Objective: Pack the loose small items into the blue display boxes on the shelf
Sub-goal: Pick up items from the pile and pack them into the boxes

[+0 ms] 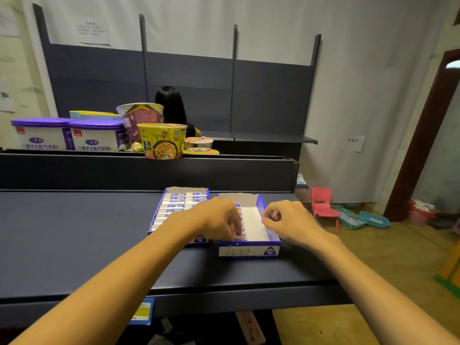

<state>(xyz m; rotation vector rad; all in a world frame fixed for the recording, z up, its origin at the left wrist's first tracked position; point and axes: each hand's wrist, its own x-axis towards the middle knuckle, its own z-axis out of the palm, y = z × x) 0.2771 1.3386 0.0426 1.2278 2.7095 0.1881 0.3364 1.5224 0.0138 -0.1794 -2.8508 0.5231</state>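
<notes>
Blue right box is half packed: my left hand pinches a small item into its row, right hand curled at its wall, contents unclear; next fill beside it.

Hidden, cropped and unreadable parts of the shelf scene

The left hand covers the left column of small items in the right blue box and the near right corner of the left blue box. Whether the right hand, at the right box's right wall, holds an item cannot be told. Both forearms run off the near edge. The wall notice is blurred; a person stands half hidden behind the noodle cups.
</notes>
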